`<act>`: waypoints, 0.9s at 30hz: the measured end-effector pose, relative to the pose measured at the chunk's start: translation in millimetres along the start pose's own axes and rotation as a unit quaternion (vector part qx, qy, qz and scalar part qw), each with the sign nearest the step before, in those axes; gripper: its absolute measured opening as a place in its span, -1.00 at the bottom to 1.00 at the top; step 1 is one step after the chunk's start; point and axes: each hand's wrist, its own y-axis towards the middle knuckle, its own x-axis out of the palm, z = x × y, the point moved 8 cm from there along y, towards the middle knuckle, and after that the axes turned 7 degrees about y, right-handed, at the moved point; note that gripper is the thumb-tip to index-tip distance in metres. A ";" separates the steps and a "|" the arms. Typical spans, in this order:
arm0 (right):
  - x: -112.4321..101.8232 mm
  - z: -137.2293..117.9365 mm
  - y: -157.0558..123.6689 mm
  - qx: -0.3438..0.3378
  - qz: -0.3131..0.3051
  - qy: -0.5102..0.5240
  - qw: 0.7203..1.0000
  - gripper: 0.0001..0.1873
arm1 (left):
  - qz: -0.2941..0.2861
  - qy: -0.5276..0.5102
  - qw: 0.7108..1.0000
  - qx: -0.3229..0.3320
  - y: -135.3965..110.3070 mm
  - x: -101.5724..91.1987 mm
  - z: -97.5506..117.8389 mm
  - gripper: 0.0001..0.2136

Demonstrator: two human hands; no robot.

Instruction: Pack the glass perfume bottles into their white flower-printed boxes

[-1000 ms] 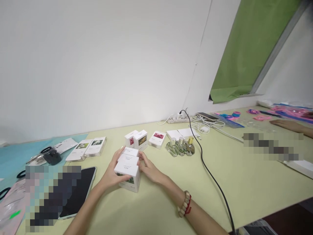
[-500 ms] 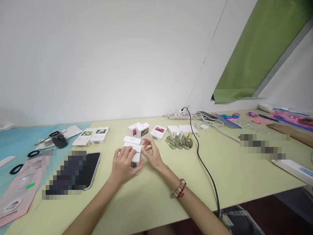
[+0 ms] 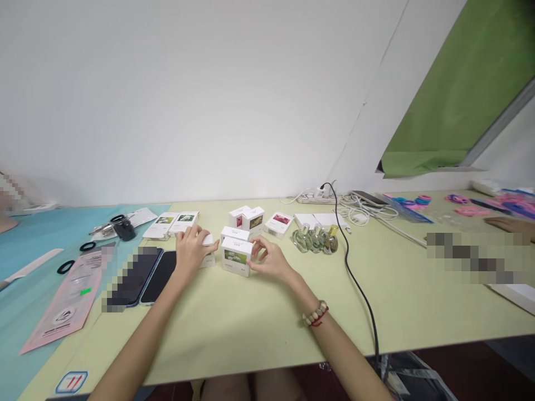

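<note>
My left hand [image 3: 192, 248] is wrapped around a small white box [image 3: 209, 259], mostly covered by my fingers, at the table's middle left. Just right of it, a white box with a green and white flower picture [image 3: 236, 260] stands upright. The fingers of my right hand [image 3: 270, 257] pinch this box's right edge. Another white box [image 3: 234, 234] stands close behind it. Farther back are two upright boxes, one with a dark red picture [image 3: 238, 216] and one with a brownish picture [image 3: 253, 220].
Two flat boxes [image 3: 173, 224] lie back left, and a pink-pictured box [image 3: 278, 224] lies right of centre. Several glass perfume bottles [image 3: 316, 239] stand near a black cable [image 3: 353, 273]. Two phones [image 3: 161, 275] lie left. Another person's hand [image 3: 510, 224] rests far right.
My left hand has moved left with one box, away from the group of white boxes. My right hand now grips the front flower box. The view has shifted slightly left.
</note>
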 end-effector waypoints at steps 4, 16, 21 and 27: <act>-7.4 -8.1 -4.5 -0.020 -0.002 -0.040 0.999 -0.53 | 0.039 -0.049 0.998 -0.009 1.0 -6.5 4.1 -0.81; -20.6 -51.3 -1.4 -0.122 0.049 -0.207 0.970 -0.71 | -0.079 -0.391 0.901 -0.172 -63.1 13.6 75.0 -0.43; -12.1 -69.5 10.4 -0.086 -0.099 -0.292 0.947 -0.75 | -0.121 -0.481 0.836 -0.233 -63.9 24.0 65.5 -0.46; 7.5 -81.1 23.4 -0.060 -0.201 -0.347 0.914 -0.61 | -0.159 -0.452 0.851 -0.217 -55.3 20.0 61.8 -0.68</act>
